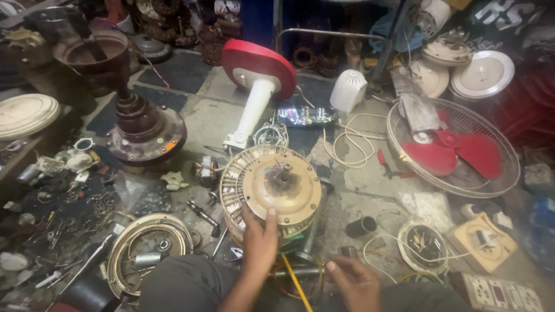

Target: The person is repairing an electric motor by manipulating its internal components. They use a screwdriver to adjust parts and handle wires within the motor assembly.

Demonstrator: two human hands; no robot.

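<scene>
A round ceiling-fan motor [276,185] with a tan cover and a ring of copper-wound slots stands on the floor in front of me. My left hand [258,240] rests flat on its near edge, fingers together and thumb out. My right hand [354,283] hovers low to the right of it, fingers loosely curled, nearest a yellow wire [298,284] and a metal part beneath the motor. I cannot make out anything gripped in it.
A red fan base with white stem [257,86] lies behind the motor. At right lies a wire guard with red blades [454,151]. A brown motor housing [144,130] and a round metal cover [147,251] sit at left among scattered screws and tools. Red-handled pliers [386,164] lie nearby.
</scene>
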